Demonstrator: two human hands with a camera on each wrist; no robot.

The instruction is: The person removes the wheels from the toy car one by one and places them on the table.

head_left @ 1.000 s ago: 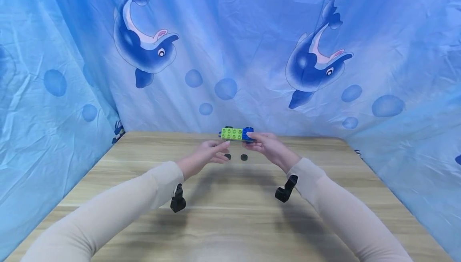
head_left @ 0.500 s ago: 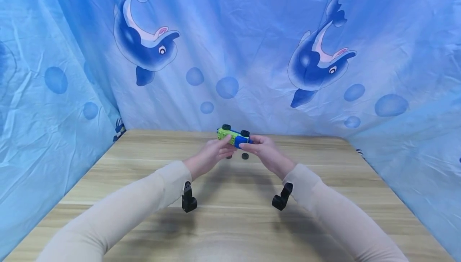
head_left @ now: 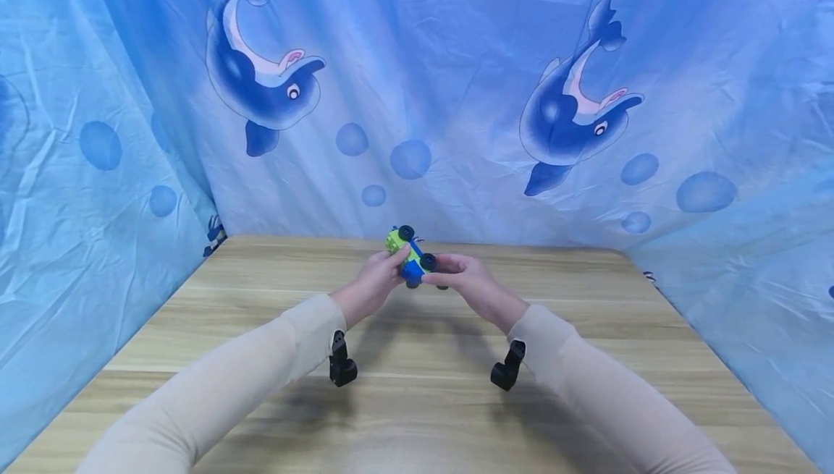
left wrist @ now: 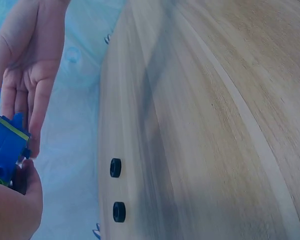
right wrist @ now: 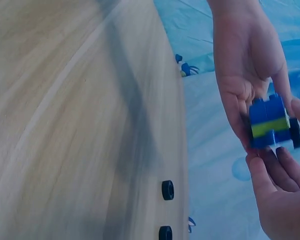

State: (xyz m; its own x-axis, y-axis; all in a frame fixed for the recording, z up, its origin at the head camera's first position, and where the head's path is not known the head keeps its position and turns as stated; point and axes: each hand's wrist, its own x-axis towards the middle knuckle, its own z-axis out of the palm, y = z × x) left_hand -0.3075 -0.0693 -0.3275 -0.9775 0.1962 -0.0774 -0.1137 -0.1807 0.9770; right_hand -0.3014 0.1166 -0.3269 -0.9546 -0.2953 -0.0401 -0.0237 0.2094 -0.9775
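My left hand (head_left: 373, 284) grips a small green and blue brick car (head_left: 413, 270) above the table, thumb on its near side. The car is tilted, and two black wheels show on it in the head view. At its blue end, the thumb and straight fingers of my right hand (head_left: 474, 283) stand close around it; exact contact is hard to tell. The right wrist view shows the car (right wrist: 269, 119) against the fingers of my left hand (right wrist: 247, 65). Two loose black wheels (left wrist: 115, 167) (left wrist: 119, 212) lie beneath on the table.
The wooden table (head_left: 417, 401) reaches back to a blue curtain (head_left: 469, 98) printed with dolphins, which also hangs at both sides. Both loose wheels lie near the far edge. A black camera mount (head_left: 342, 362) hangs from each wrist.
My left hand has come to grip the car, which has turned, its blue end swinging down toward me. My right hand has moved slightly nearer, its fingers loosened from the blue end.
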